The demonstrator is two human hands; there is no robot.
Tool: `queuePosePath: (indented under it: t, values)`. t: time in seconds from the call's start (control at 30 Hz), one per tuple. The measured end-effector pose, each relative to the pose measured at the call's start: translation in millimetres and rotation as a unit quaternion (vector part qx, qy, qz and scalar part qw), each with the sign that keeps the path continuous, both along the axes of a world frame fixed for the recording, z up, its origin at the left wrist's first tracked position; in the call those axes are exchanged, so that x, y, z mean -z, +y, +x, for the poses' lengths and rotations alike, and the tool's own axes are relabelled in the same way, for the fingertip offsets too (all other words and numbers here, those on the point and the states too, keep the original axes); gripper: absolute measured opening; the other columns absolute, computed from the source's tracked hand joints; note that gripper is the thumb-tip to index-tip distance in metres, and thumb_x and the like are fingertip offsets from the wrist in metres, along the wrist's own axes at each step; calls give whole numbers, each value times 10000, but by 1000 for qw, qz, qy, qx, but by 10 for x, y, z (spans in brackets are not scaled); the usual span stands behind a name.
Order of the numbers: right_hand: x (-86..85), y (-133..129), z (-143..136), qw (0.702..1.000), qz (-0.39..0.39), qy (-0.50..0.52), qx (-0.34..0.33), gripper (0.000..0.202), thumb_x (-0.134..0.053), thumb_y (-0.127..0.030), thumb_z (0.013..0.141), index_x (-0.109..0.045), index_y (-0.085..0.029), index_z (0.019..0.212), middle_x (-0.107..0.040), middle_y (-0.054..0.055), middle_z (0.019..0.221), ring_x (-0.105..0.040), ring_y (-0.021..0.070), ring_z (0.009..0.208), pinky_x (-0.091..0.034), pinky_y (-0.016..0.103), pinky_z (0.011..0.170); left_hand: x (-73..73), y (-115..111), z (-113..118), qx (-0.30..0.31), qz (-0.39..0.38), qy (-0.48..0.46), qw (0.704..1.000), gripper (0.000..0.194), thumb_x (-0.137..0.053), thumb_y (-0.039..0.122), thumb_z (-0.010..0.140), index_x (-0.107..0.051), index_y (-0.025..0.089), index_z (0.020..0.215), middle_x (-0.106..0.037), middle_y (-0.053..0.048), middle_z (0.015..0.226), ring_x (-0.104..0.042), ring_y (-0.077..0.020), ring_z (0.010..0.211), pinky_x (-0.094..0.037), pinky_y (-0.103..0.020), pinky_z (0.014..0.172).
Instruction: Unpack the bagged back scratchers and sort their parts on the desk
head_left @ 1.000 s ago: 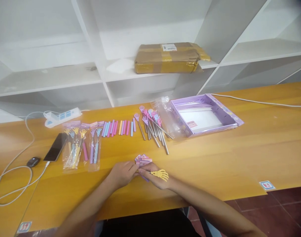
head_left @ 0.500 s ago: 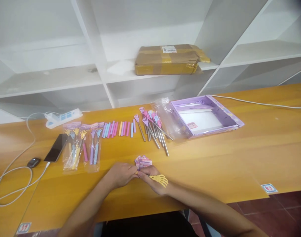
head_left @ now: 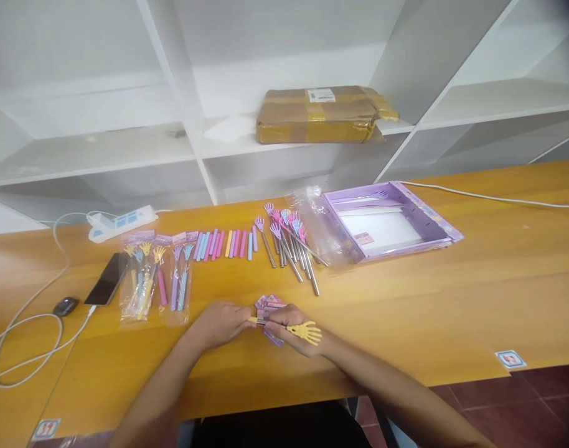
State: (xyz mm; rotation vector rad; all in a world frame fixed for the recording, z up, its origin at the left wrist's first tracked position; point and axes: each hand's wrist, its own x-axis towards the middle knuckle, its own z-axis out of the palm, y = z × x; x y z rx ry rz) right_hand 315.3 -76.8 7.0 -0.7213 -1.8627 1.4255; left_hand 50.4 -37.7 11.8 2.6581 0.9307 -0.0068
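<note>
I have the yellow scratcher [head_left: 296, 330] above the counter [head_left: 387, 317], left hand [head_left: 225, 323] fingers clamped on its yellow handle [head_left: 253, 320], right hand [head_left: 290, 325] fingers on the metal shaft [head_left: 262, 322]. I judge it light and stiff, the shaft slippery; grip there or the handle, sparing the prongs [head_left: 314, 335]. Printed cards [head_left: 268, 305] crowd the space just beneath; loose scratchers [head_left: 291, 239] lie farther back.

Bright, diffuse light glosses the tabletop [head_left: 406, 292], while the parcel label [head_left: 322, 95] seems blurred.
</note>
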Motion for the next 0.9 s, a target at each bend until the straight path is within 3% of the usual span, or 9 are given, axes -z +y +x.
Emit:
queuePosePath:
  t: [0.1,0.27,0.43,0.6,0.7,0.8,0.9]
  values:
    - [-3,77,86,997,62,-13,-44,447,-460,-397,1132,-576,-198,750,-566,-10,692,-522,138,611,-392,302,625,-40,-1,-12,-4,9,17,1000,595,-252,602,1140,-639,220,897,-695,-31,760,-628,-207,665,-298,-317,610]
    - [96,190,307,995,100,-6,-18,484,-479,-422,1121,-489,-214,685,-398,-47,621,-383,115,529,-291,298,557,-43,62,-107,-30,-9,42,999,574,-253,574,1149,-623,224,884,-725,-38,813,-647,-218,689,-318,-325,620]
    - [131,353,642,977,99,90,166,652,-471,-626,1075,-282,-248,579,-253,-49,547,-264,137,496,-220,323,528,-42,216,-349,-113,-40,19,993,536,-235,542,1152,-588,235,889,-703,-35,838,-662,-235,758,-350,-323,667]
    - [-83,502,809,925,108,106,349,553,-487,-612,1063,-433,-253,647,-459,-8,673,-378,156,550,-325,321,544,-11,268,-512,-193,-57,-53,978,518,-214,565,1144,-517,244,872,-622,-8,793,-615,-225,737,-352,-324,687]
    - [-235,627,795,901,75,66,422,459,-573,-570,1032,-483,-247,718,-520,-18,698,-427,139,546,-366,293,546,50,239,-453,-191,-80,-69,976,501,-249,574,1139,-510,246,866,-623,-5,799,-610,-225,740,-347,-323,687]
    - [-321,842,742,886,103,-16,452,469,-615,-486,1002,-353,-259,686,-476,-37,647,-468,139,584,-389,271,579,105,204,-344,-173,-89,-72,978,489,-286,570,1135,-523,246,857,-634,-10,801,-608,-225,738,-341,-322,681]
    - [-347,1127,654,845,162,-262,438,398,-543,-373,1036,-347,-257,709,-467,-36,633,-474,144,612,-386,268,629,122,181,-280,-167,-88,-73,979,487,-312,564,1131,-537,245,841,-643,-16,789,-603,-224,726,-334,-322,669]
